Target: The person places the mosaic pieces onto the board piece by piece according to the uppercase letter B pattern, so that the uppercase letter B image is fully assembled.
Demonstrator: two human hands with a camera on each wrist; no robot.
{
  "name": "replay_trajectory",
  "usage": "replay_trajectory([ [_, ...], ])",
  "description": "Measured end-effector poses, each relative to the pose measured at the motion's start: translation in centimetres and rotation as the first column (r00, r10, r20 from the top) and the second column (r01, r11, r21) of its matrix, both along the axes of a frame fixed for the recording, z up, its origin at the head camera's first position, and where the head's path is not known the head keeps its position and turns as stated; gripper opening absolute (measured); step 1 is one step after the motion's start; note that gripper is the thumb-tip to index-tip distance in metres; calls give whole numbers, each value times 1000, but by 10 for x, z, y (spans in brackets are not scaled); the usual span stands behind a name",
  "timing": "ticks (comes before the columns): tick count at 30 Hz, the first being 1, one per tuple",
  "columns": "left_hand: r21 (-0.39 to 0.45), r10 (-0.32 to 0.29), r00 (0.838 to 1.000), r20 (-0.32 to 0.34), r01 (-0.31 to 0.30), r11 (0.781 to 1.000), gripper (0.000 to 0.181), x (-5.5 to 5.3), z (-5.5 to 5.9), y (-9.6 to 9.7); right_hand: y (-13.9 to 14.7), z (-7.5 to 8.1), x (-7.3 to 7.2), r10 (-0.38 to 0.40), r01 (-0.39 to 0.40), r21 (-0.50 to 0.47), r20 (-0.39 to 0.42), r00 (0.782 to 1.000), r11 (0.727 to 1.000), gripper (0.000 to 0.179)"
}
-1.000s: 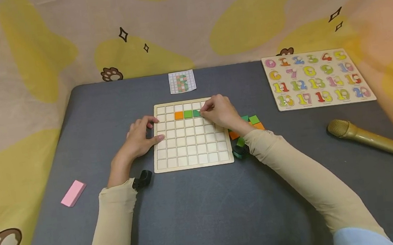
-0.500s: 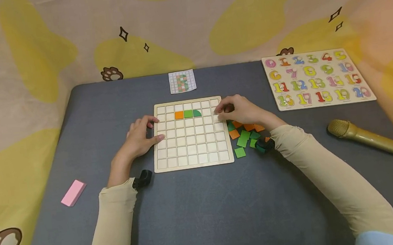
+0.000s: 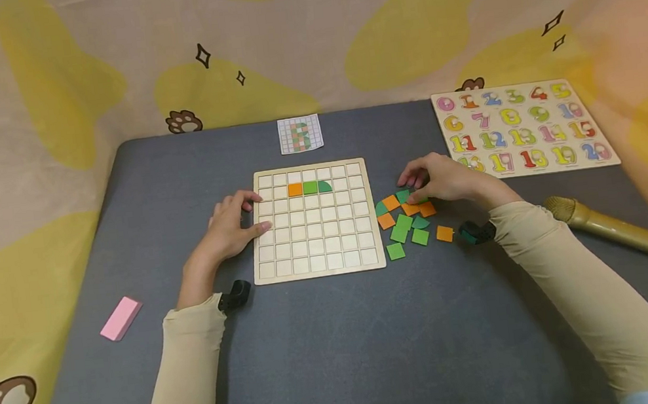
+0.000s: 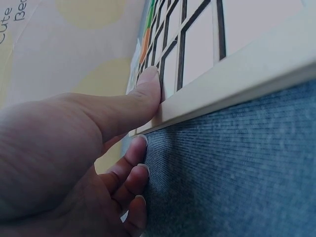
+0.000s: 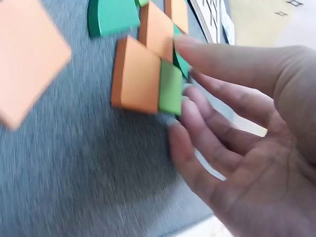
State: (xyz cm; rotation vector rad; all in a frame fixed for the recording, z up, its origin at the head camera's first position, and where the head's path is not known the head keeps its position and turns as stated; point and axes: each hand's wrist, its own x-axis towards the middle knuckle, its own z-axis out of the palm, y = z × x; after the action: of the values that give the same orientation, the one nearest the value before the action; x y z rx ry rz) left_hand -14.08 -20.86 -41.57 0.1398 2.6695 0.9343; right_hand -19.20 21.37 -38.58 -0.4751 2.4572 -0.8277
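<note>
A square wooden grid board point(image 3: 315, 229) lies on the table. One row carries an orange square tile point(image 3: 296, 190), a green square tile point(image 3: 310, 187) and a dark green rounded tile point(image 3: 325, 187). At its left edge, my left hand point(image 3: 224, 227) rests its thumb on the rim; in the left wrist view the other fingers point(image 4: 133, 180) curl beside the edge. Right of the board, my right hand point(image 3: 446, 179) reaches over the far end of a loose tile pile, thumb and fingers apart. In the right wrist view they surround a green tile point(image 5: 170, 89) beside an orange tile point(image 5: 140, 76).
A small card point(image 3: 300, 134) with a coloured grid pattern lies behind the board. At the back right sits a number puzzle board point(image 3: 530, 131), with a gold microphone point(image 3: 623, 230) in front of it. A pink block point(image 3: 121, 319) lies at the left.
My right hand has left the dark green rounded tile on the board and moved right to the loose tiles. My left hand has stayed at the board's edge.
</note>
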Motion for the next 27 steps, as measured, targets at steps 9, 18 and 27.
replay_trajectory([
  [9,-9,-7,1000,5,7,1000,54,-1,1,0,12,9,11,25,-28,47,69,997,998,45],
  [18,-5,-6,1000,6,6,1000,54,0,0,0,14,4,13,-6,7,14,-20,1000,1000,32],
  [27,-13,-5,1000,10,5,1000,54,-1,2,1,-4,-13,9,-93,61,-159,-202,975,985,11],
])
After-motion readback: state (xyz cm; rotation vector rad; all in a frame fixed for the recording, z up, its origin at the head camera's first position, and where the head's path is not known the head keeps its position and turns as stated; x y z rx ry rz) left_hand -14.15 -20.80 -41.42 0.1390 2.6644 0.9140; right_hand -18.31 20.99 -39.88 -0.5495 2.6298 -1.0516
